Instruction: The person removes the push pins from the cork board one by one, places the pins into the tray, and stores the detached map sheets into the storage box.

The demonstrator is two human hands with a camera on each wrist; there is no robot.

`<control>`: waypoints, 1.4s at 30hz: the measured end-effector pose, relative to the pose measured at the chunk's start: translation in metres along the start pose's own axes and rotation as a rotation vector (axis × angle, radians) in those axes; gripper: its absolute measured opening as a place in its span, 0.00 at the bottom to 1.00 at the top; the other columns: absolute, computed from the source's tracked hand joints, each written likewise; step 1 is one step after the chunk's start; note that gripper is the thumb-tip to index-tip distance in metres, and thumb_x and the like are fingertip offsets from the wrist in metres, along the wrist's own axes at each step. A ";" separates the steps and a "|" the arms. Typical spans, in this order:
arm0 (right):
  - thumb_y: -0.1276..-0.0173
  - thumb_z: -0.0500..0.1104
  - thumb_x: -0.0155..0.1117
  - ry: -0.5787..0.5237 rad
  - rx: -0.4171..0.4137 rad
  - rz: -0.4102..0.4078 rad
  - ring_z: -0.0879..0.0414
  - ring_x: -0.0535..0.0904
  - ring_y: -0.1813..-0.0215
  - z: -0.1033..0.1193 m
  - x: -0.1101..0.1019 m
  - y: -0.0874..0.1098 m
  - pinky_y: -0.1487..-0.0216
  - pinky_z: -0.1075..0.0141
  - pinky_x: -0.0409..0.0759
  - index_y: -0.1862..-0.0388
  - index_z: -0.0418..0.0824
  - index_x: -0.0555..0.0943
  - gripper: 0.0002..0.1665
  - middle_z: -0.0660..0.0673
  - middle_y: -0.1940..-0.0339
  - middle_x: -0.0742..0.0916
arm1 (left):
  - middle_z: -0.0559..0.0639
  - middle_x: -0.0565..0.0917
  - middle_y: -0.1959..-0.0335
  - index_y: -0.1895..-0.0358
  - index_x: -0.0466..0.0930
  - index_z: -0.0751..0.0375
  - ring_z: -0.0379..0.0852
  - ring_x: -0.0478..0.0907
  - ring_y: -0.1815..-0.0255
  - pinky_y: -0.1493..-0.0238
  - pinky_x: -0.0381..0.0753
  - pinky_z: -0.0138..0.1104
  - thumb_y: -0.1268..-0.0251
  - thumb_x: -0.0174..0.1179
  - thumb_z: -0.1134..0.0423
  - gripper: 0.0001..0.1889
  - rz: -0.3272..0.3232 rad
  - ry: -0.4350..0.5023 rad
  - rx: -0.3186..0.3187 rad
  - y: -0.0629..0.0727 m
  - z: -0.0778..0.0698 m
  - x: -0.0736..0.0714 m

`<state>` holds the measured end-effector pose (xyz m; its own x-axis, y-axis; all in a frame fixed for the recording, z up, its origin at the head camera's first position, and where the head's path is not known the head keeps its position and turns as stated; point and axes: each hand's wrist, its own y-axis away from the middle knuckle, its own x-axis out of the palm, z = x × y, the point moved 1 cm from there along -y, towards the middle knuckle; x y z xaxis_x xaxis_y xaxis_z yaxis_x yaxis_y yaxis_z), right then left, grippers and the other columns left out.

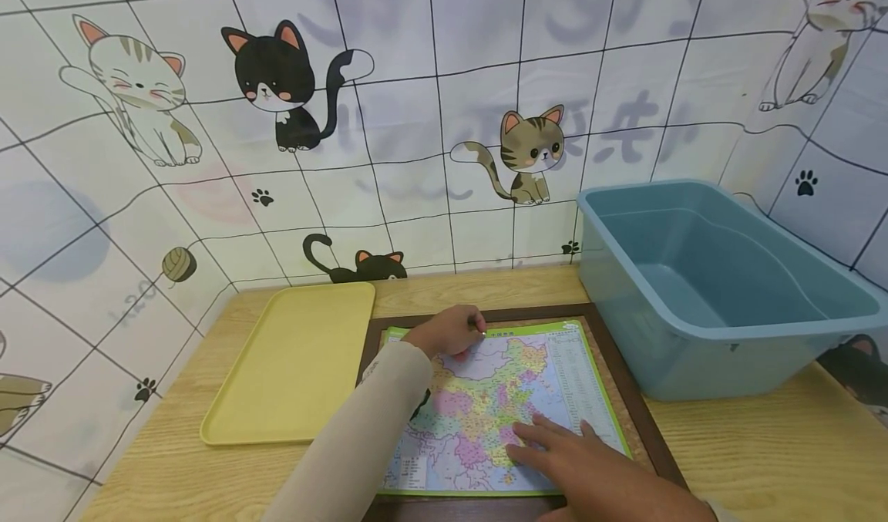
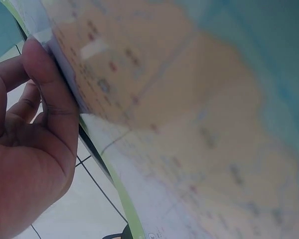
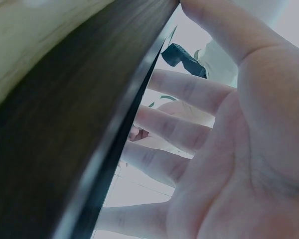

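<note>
Lying on the framed board (image 1: 617,369) upon the desk (image 1: 728,445), the map (image 1: 479,406) is presumably being steadied by the right hand's (image 1: 576,460) spread, ungripping fingers; the left hand's (image 1: 451,331) curled fingers are resting at its top edge, any pinch unclear.

yellow tray (image 1: 298,360) flat on wood-grain table (image 1: 153,460), left side, near back edge. blue-grey plastic bin (image 1: 708,360) upright on table at right, open top, near the backdrop. white backdrop (image 1: 402,140) behind, black wavy grid, faint lettering showing. prints on it: black-and-white cat (image 1: 277,75), brown striped cat (image 1: 534,156), pale cat (image 1: 139,94) upper left, yarn ball (image 1: 179,264), paw print (image 1: 806,183) at right. black cat (image 1: 378,266) print partly visible at table's back edge.
</note>
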<state>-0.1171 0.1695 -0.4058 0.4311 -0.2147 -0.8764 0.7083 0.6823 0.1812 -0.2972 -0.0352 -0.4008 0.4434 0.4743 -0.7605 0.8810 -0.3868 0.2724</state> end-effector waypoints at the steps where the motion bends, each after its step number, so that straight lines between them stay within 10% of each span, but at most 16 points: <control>1: 0.47 0.67 0.73 0.000 -0.001 -0.002 0.31 0.64 0.25 0.000 0.000 0.000 0.44 0.24 0.68 0.28 0.50 0.72 0.50 0.42 0.24 0.72 | 0.48 0.75 0.74 0.54 0.77 0.54 0.40 0.70 0.80 0.73 0.72 0.32 0.24 0.55 0.61 0.04 0.000 -0.003 0.001 0.000 0.000 0.000; 42: 0.47 0.70 0.71 0.018 -0.009 -0.013 0.32 0.64 0.24 0.000 0.001 0.000 0.45 0.24 0.68 0.28 0.51 0.72 0.50 0.43 0.24 0.72 | 0.47 0.74 0.77 0.56 0.76 0.53 0.41 0.71 0.79 0.72 0.73 0.33 0.25 0.57 0.59 0.04 0.015 0.041 -0.013 0.002 0.001 0.000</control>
<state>-0.1166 0.1697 -0.4065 0.4114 -0.2109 -0.8867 0.7089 0.6856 0.1659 -0.2959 -0.0367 -0.4004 0.4626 0.5010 -0.7314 0.8762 -0.3841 0.2910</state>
